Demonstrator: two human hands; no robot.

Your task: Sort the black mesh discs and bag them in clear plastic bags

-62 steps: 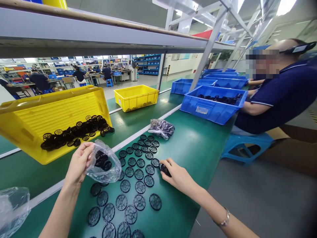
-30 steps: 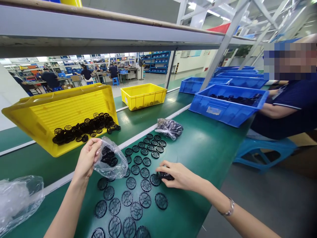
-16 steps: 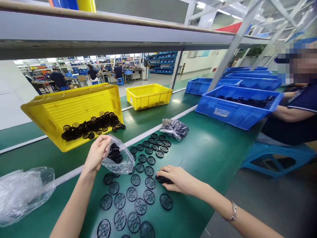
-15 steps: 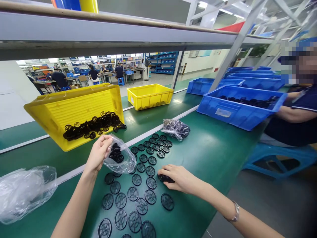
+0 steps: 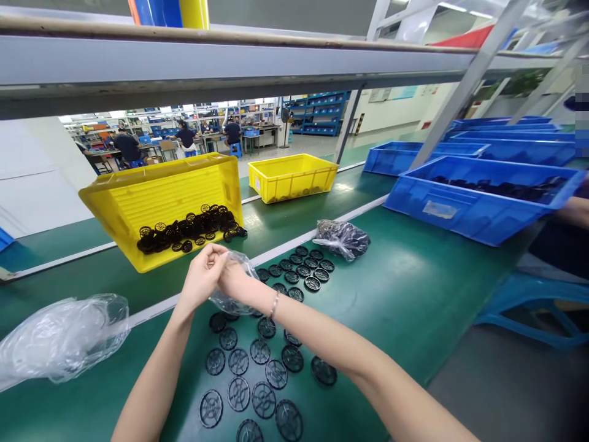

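My left hand pinches the rim of a clear plastic bag above the green table. My right hand reaches into the bag's mouth beside it; its fingers are hidden by the bag and my left hand. Rows of round black spoked parts lie flat below and to the right of the bag. A filled, closed bag of black parts rests behind the rows. To the left, a tilted yellow bin holds a heap of black parts.
A pile of clear bags lies at the left. Further back stand a small yellow bin and a blue bin with black parts. A shelf beam crosses above. A co-worker's arm shows at the right edge.
My right hand has moved left from the table, where it held black parts, into the bag. The view has turned slightly, shifting the bins to the right.
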